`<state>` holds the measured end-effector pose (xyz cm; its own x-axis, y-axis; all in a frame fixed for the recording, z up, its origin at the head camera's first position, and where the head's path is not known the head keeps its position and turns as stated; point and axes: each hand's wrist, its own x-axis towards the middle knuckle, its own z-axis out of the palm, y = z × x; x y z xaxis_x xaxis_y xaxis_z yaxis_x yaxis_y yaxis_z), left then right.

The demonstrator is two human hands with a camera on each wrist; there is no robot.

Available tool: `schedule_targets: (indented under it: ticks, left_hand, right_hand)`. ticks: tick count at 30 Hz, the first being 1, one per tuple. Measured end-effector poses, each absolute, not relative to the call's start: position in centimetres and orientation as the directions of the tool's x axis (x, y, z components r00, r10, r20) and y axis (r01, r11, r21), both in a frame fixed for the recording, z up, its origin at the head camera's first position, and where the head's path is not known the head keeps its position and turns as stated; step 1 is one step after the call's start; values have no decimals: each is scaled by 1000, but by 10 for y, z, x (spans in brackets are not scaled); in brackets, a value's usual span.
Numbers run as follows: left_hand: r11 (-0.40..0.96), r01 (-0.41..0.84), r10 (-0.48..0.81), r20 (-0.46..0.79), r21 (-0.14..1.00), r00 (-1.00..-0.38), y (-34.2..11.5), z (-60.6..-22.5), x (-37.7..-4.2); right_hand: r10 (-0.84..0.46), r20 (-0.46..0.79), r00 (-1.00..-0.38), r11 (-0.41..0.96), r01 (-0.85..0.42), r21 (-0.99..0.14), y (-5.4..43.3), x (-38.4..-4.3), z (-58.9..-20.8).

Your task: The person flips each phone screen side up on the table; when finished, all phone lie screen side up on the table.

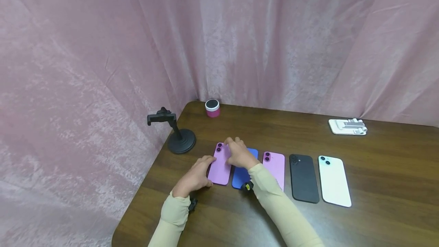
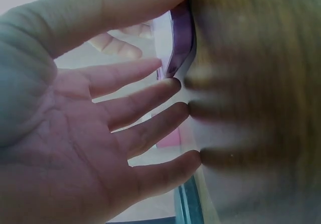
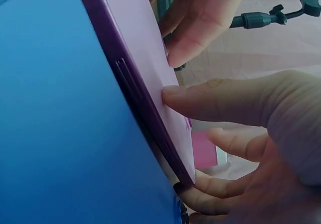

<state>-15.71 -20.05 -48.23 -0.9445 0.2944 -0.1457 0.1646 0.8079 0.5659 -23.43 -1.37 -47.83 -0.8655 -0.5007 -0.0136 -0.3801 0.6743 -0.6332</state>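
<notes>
A purple phone lies camera side up on the table between both hands, its lenses at the far end. My left hand is at its left side, fingers straight and spread; in the left wrist view the thumb and nearest fingertips touch the purple phone's edge. From the far right reaches my right hand. Its thumb rests on the purple back and its fingertips touch the far end. Beneath the right hand and wrist a blue phone lies partly hidden.
To the right lie a second purple phone, a black phone and a white phone, in a row. A black phone stand is at the left edge. Farther back are a pink jar and a folded white stand.
</notes>
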Motion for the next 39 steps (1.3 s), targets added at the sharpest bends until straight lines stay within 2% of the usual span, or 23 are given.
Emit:
schedule_targets:
  ticks: [6, 16, 25, 33, 39]
  left_hand:
    - [804, 168, 293, -134, 571, -947, -202, -483, -157]
    - [796, 180, 318, -147, 578, -937, -202, -478, -158]
    - [789, 167, 326, -172, 591, -929, -205, -477, -156]
    - [775, 172, 344, -178, 608, -922, -204, -474, -157]
    - [775, 157, 346, -202, 613, -916, -205, -473, -154]
  right_hand:
    - [-499, -16, -866, 647, -361, -671, -10, -237, -476]
    - [-467, 58, -882, 579, -355, -734, -2, -242, -471]
    - [-432, 69, -899, 486, -296, -822, 1, -243, -468]
    - [-425, 48, -904, 470, -265, -842, 5, -241, -460]
    - [-446, 68, -892, 459, -293, -839, 4, -238, -457]
